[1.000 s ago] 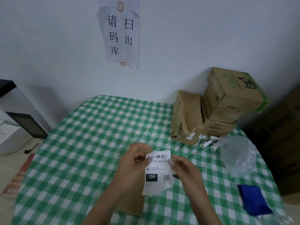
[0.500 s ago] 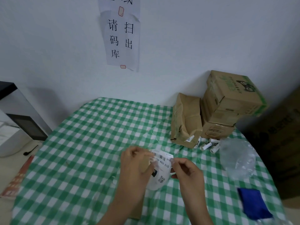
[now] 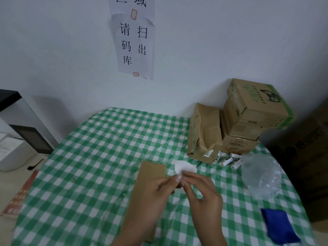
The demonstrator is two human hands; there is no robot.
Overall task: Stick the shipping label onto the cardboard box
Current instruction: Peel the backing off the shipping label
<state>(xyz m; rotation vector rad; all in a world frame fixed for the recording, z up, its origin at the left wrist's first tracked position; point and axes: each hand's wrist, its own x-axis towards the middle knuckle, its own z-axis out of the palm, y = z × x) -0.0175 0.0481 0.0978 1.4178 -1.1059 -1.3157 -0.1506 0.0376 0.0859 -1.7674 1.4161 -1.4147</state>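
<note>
So a second ago the shipping label (image 3: 184, 167) was up facing the camera, printed side out, barcode readable. Now it's tipped away and all you get is a blank white curl poking out just beyond the fingertips, with both hands lower over the tabletop (image 3: 92, 157). My guess is the backing is being picked apart at one corner, so the sticking itself hasn't happened yet.

The left hand (image 3: 156, 194) and right hand (image 3: 200, 190) are pinched nearly closed, thumb to fingers, touching each other at the near edge of the label.

The flat brown cardboard box (image 3: 152, 172) lies directly under the hands, mostly covered by the left one, top face bare.

Containers: beyond the right hand there's a torn open carton (image 3: 204, 132) leaning on stacked cartons (image 3: 252, 110); can't see inside any. Small white tubes (image 3: 229, 159) lie loose in front. A clear plastic bag (image 3: 262, 174) to the right looks empty, hard to tell.
</note>
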